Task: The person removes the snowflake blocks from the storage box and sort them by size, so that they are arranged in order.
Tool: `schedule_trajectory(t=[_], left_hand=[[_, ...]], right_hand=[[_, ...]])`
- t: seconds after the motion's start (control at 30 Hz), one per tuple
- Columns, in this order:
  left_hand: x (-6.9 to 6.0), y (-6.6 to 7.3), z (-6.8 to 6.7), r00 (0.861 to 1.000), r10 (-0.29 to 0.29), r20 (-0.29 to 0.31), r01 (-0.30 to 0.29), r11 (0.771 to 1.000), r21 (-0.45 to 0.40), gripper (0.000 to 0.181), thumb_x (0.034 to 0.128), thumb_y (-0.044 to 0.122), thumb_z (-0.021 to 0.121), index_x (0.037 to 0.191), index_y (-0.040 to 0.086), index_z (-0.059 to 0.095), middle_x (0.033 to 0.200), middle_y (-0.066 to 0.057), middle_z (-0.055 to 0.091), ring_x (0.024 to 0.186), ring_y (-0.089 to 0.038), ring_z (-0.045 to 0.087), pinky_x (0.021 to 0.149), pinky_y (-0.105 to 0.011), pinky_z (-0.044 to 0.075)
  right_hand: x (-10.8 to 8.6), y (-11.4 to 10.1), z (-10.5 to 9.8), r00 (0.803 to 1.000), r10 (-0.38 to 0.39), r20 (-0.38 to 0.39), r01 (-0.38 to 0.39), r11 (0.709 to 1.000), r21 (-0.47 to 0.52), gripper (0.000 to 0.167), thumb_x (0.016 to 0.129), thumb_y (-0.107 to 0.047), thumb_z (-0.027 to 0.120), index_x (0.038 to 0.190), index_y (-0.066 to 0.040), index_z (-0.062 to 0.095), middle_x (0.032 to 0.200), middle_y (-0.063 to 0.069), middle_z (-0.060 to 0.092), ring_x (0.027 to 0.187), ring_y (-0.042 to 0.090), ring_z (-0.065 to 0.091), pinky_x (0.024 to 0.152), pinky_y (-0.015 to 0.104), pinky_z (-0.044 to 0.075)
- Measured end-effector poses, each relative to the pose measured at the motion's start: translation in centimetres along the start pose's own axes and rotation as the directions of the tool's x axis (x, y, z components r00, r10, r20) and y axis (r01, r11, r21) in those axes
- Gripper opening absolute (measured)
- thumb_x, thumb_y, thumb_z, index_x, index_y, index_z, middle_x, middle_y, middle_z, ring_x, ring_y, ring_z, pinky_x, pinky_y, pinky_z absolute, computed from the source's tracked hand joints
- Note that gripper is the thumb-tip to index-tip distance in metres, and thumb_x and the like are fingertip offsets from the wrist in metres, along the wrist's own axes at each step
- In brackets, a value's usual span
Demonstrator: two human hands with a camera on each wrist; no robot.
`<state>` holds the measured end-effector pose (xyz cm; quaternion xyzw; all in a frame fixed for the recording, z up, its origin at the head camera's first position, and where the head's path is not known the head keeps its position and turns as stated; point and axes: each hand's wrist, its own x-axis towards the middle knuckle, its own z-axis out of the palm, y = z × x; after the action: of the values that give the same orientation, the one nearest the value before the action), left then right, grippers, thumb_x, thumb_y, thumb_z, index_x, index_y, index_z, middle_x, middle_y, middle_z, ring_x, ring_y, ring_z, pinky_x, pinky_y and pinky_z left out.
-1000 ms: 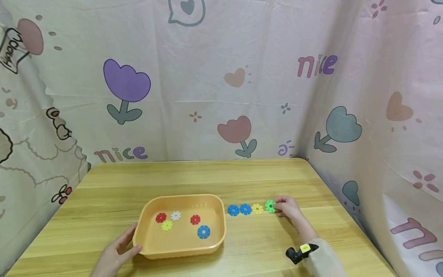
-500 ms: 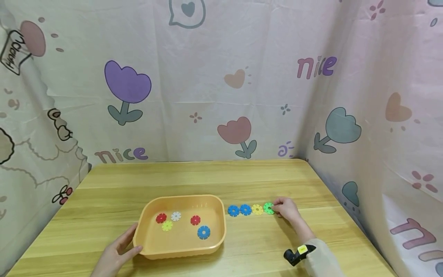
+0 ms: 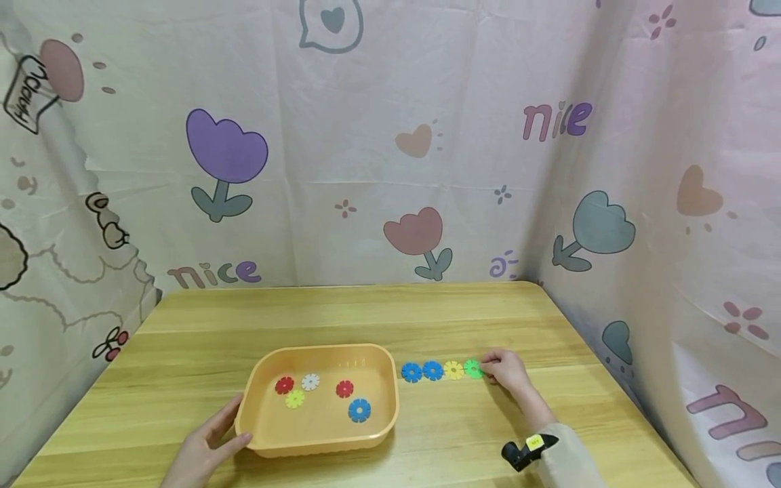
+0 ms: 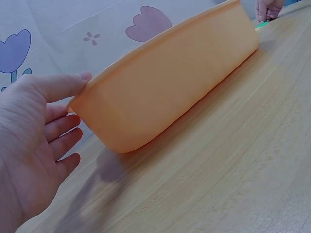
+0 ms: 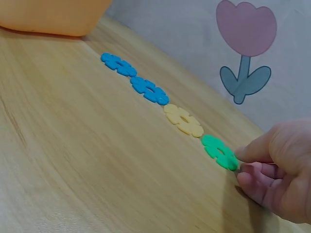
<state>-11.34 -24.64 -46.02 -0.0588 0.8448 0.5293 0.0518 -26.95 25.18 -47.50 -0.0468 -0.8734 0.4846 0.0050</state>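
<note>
Right hand (image 3: 506, 370) pinches the green flower disc (image 3: 472, 369) at the end of a row of four

In the head view, the green flower disc lies just left of the right hand, against its fingertips, between the orange tray (image 3: 305, 430) and the right edge of the wooden table (image 3: 342, 312). Leftward from it run one yellow flower disc (image 3: 453, 370) and two blue flower discs (image 3: 422, 371), the row ending just beside the tray's right side. Inside the tray are five more: two red discs (image 3: 314, 387), one white disc (image 3: 310, 382), one yellow-green disc (image 3: 295, 399) and one larger blue disc (image 3: 359, 410). The left hand (image 3: 204, 444) grips the tray's left end.

In the left wrist view, the left thumb lies on the tray's rim with the fingers bent below it; the tray stands on the table. A bit of green shows under the other hand, past the tray's far end.

In the right wrist view, the thumb and a curled finger meet at the green disc's near edge. The yellow disc is just beside it, the two blue ones beyond, nearest the tray.
</note>
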Motion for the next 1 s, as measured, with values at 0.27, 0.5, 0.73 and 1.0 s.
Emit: schedule_trajectory(t=[0.27, 0.5, 0.73, 1.0], left_hand=[[-0.2, 0.2, 0.1, 1.000, 0.008, -0.002, -0.008, 1.000, 0.002, 0.075, 0.0890, 0.026, 0.063, 0.146, 0.000, 0.022, 0.145, -0.024, 0.024, 0.129, -0.044, 0.028, 0.098, -0.055, 0.034], [-0.1, 0.1, 0.1, 1.000, 0.018, -0.007, -0.018, 1.000, 0.003, 0.075, 0.0890, 0.026, 0.063, 0.146, 0.000, 0.022, 0.146, -0.024, 0.023, 0.128, -0.044, 0.029, 0.098, -0.054, 0.034], [-0.1, -0.1, 0.1, 0.998, 0.055, -0.020, -0.054, 0.998, 0.030, 0.073, 0.0892, 0.025, 0.063, 0.145, -0.003, 0.024, 0.145, -0.024, 0.026, 0.127, -0.043, 0.031, 0.098, -0.051, 0.034], [-0.1, 0.2, 0.1, 1.000, 0.005, 0.007, -0.005, 0.999, 0.036, 0.077, 0.0895, 0.030, 0.062, 0.146, -0.001, 0.021, 0.147, -0.023, 0.023, 0.130, -0.043, 0.028, 0.100, -0.052, 0.033]], right_hand=[[-0.3, -0.2, -0.6, 0.999, 0.030, 0.037, -0.034, 0.993, 0.112, 0.018, 0.084, 0.003, 0.061, 0.098, 0.014, 0.058, 0.080, 0.012, 0.059, 0.066, 0.017, 0.056, 0.058, 0.029, 0.054], [-0.6, -2.2, -1.2, 0.997, 0.007, 0.073, -0.020, 0.982, 0.186, 0.023, 0.089, 0.003, 0.056, 0.107, 0.016, 0.053, 0.087, 0.016, 0.059, 0.075, 0.024, 0.059, 0.067, 0.034, 0.054], [-0.9, -4.3, -0.9, 0.994, -0.035, 0.102, 0.015, 0.981, 0.191, 0.025, 0.089, 0.000, 0.057, 0.109, 0.015, 0.054, 0.090, 0.017, 0.061, 0.078, 0.023, 0.061, 0.069, 0.033, 0.054], [-0.8, -6.6, 0.3, 0.984, -0.091, 0.156, 0.047, 0.964, 0.262, 0.026, 0.087, -0.002, 0.060, 0.108, 0.013, 0.056, 0.092, 0.017, 0.062, 0.083, 0.029, 0.062, 0.074, 0.037, 0.054]])
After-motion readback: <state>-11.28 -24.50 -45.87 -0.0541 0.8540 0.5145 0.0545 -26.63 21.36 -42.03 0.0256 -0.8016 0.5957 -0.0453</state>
